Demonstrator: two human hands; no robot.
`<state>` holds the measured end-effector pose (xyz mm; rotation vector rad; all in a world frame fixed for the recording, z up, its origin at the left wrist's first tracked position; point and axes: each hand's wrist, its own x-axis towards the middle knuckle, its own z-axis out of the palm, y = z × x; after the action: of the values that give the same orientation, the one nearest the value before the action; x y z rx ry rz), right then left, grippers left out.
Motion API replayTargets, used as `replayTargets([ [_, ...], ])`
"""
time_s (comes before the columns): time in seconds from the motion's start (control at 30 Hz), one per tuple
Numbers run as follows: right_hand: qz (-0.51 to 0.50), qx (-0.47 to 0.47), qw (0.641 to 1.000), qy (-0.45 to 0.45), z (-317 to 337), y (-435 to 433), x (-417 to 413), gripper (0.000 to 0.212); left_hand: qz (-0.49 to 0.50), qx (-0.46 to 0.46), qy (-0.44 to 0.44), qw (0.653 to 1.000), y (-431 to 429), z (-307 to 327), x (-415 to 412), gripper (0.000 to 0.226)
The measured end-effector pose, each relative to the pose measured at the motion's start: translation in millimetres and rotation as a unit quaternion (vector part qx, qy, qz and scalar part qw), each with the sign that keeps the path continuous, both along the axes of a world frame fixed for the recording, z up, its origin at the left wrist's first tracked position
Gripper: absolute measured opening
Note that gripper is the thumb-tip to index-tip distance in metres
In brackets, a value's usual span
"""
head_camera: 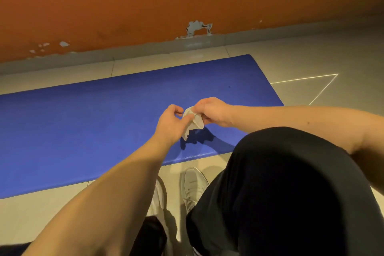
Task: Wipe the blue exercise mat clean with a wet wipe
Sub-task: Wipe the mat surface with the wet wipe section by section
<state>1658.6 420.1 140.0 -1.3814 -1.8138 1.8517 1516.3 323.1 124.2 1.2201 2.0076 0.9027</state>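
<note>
A blue exercise mat [93, 122] lies flat on the tiled floor, running from the left edge to the right of centre. Above its near-right part both hands meet around a crumpled white wet wipe [192, 122]. My right hand [212, 111] grips the wipe's upper end with curled fingers. My left hand [171, 122] pinches the wipe's left edge between thumb and fingertips. The wipe hangs down in the air, clear of the mat, and casts a shadow on it.
An orange wall [145, 10] with peeling paint runs along the far side of the mat. My white shoes [193, 187] stand on the beige tiles just before the mat's near edge. My black-trousered knee [291, 183] fills the lower right.
</note>
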Motion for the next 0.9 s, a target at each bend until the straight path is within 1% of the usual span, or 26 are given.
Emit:
replayTargets([
  [0.13,0.007,0.053,0.997,-0.054,9,8,5,0.014,-0.011,0.006,-0.001,1.0,6,10,3,0.01],
  [0.17,0.01,0.073,0.994,-0.074,13,9,8,0.013,-0.018,0.001,0.004,1.0,7,11,3,0.007],
  [0.23,0.004,0.093,0.99,-0.104,21,10,14,0.008,-0.033,-0.003,0.006,0.999,8,14,5,0.011],
  [0.33,-0.014,0.094,0.987,-0.129,32,14,22,0.012,-0.064,-0.006,-0.009,0.998,11,22,11,0.012],
  [0.43,-0.025,0.05,0.985,-0.166,33,23,32,0.021,-0.083,-0.005,-0.029,0.996,20,25,16,0.013],
  [0.5,-0.048,-0.012,0.984,-0.169,29,29,40,0.025,-0.089,-0.004,-0.048,0.995,26,24,19,0.023],
  [0.57,-0.074,-0.065,0.98,-0.171,20,37,47,0.03,-0.116,-0.001,-0.074,0.99,30,17,22,0.037],
  [0.63,-0.085,-0.102,0.976,-0.171,7,46,53,0.028,-0.162,0.011,-0.058,0.985,34,5,26,0.047],
  [0.7,-0.093,-0.116,0.972,-0.18,-9,55,59,0.025,-0.195,0.012,-0.01,0.981,40,-10,31,0.042],
  [0.77,-0.096,-0.126,0.968,-0.195,-33,65,65,0.027,-0.212,0.002,0.046,0.976,48,-25,38,0.027],
  [0.83,-0.11,-0.141,0.964,-0.196,-56,70,71,0.038,-0.208,-0.032,0.071,0.975,57,-39,44,0.016],
  [0.9,-0.135,-0.166,0.963,-0.163,-75,71,79,0.049,-0.195,-0.063,0.073,0.976,64,-57,49,0.014],
])
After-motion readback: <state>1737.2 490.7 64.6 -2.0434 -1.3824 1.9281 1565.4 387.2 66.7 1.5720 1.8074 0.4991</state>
